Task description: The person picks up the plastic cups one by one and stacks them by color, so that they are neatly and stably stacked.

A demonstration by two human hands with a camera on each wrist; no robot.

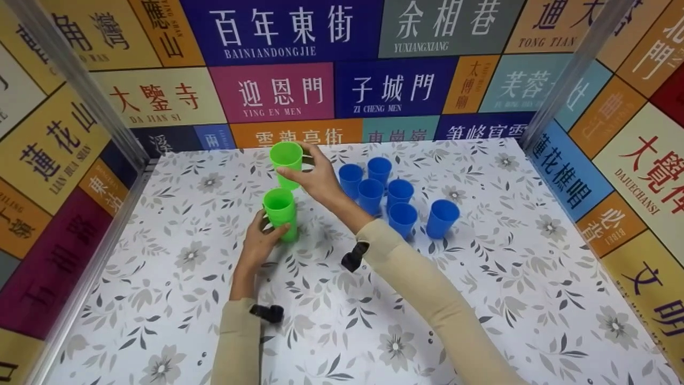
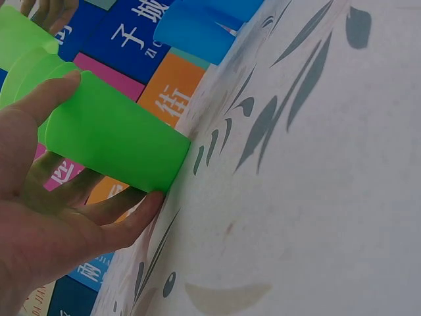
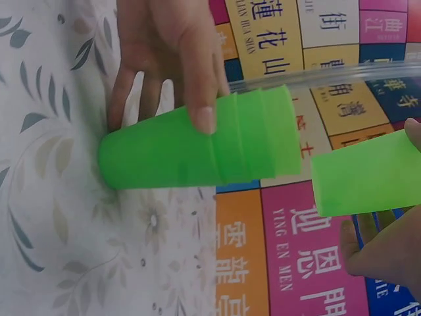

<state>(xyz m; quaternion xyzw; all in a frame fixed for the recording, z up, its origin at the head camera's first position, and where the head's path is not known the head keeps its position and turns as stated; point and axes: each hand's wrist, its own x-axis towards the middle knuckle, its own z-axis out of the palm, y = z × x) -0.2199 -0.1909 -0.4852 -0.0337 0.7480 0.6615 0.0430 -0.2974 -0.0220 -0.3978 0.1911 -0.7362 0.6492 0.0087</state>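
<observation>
My left hand [image 1: 259, 241] grips a nested stack of green cups [image 1: 282, 222] standing upright on the table. In the left wrist view the thumb lies across the side of the green stack [image 2: 118, 128], with the fingers round the other side. Above that stack, my right hand [image 1: 319, 179] holds another green cup [image 1: 287, 159], mouth up. From the right wrist view, a small gap parts the base of the held cup [image 3: 365, 174] from the top rim of the stack [image 3: 164, 155]; several rims show stepped there.
Several blue cups [image 1: 370, 195] stand mouth up in a cluster right of my right hand, and one blue cup [image 1: 443, 219] stands a little apart. The white floral tabletop [image 1: 342, 321] is bounded by upright sign-covered panels [image 1: 278, 93] at the back and sides.
</observation>
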